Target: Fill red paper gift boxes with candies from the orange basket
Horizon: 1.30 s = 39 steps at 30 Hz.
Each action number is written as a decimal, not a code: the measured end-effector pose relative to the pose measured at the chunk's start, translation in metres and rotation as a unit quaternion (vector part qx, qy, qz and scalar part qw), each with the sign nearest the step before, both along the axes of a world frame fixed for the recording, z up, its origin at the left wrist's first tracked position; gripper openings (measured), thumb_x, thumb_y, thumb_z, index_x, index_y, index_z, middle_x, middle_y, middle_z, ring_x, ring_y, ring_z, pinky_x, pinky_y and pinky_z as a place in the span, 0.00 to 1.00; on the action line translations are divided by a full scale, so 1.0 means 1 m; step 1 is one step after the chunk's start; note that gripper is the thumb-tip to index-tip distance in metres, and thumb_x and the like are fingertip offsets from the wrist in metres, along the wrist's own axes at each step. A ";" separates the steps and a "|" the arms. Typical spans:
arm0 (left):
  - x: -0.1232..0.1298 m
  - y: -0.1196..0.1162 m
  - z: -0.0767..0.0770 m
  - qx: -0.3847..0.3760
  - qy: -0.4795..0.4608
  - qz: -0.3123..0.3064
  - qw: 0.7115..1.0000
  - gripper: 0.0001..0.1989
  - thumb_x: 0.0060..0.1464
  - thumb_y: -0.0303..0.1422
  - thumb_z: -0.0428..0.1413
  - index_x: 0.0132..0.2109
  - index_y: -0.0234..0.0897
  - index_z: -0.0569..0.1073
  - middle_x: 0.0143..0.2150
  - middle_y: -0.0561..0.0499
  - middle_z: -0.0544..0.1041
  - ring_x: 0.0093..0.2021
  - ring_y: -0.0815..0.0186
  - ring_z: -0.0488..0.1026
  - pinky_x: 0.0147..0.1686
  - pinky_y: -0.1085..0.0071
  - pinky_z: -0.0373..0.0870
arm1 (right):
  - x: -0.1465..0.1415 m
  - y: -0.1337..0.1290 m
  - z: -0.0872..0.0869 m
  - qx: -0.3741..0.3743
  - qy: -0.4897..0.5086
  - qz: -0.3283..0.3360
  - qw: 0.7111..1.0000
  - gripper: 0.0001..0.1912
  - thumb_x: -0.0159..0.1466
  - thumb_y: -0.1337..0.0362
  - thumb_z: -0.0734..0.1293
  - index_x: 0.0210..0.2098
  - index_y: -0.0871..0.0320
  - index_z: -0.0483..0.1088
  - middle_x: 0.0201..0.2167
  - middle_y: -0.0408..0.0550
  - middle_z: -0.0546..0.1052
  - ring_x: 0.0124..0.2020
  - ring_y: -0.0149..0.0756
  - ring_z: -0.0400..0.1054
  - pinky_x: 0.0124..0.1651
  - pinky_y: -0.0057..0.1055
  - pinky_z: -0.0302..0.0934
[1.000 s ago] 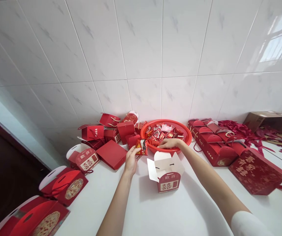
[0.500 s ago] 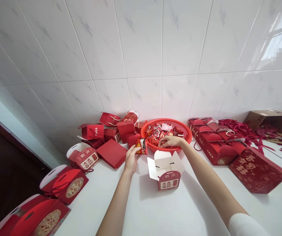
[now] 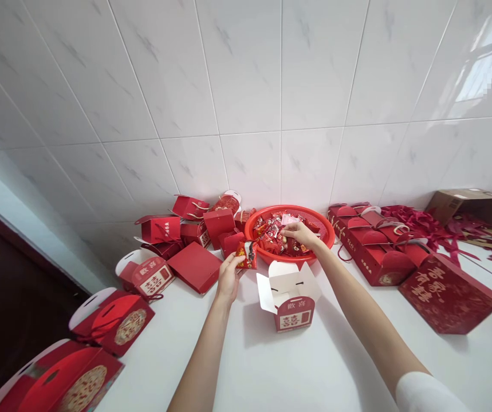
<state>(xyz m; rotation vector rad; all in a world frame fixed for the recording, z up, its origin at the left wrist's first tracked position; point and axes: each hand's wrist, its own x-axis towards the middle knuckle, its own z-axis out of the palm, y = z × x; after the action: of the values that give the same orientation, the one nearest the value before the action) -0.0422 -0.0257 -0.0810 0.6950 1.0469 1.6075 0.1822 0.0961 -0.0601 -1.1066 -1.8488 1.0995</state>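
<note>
Between the thumb and fingers of my left hand is a small red candy packet, held just in front of the basket's left side. My right hand is over the red plastic basket, its fingertips pinched together among the wrapped candies; what they grip is too small to make out. An open red-and-white gift box stands upright on the table between my forearms. Its white flaps are spread, and a dark cord end shows inside.
Several red gift boxes crowd the left side and back left of the white table. More closed boxes stand right of the basket, beside a large red box. Dark red ribbons and a cardboard carton lie farther right.
My right hand has moved up and farther back within the basket, from its front edge toward the middle of the candies. My left hand stays put with the packet.
</note>
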 end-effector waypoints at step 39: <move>0.000 0.010 -0.022 0.084 0.125 -0.004 0.989 0.21 0.38 0.41 0.69 0.41 0.37 0.81 0.43 0.45 0.82 0.48 0.55 0.77 0.54 0.58 0.69 | -0.002 -0.011 0.006 -0.046 0.141 -0.018 0.989 0.27 0.36 0.52 0.81 0.23 0.57 0.64 0.22 0.40 0.73 0.30 0.37 0.74 0.36 0.34 0.72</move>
<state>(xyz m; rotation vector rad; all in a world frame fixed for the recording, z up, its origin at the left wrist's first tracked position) -0.0427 -0.0162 -0.1025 1.0336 1.0920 1.6446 0.1802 0.0848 -0.0539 -0.9741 -1.5650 1.2619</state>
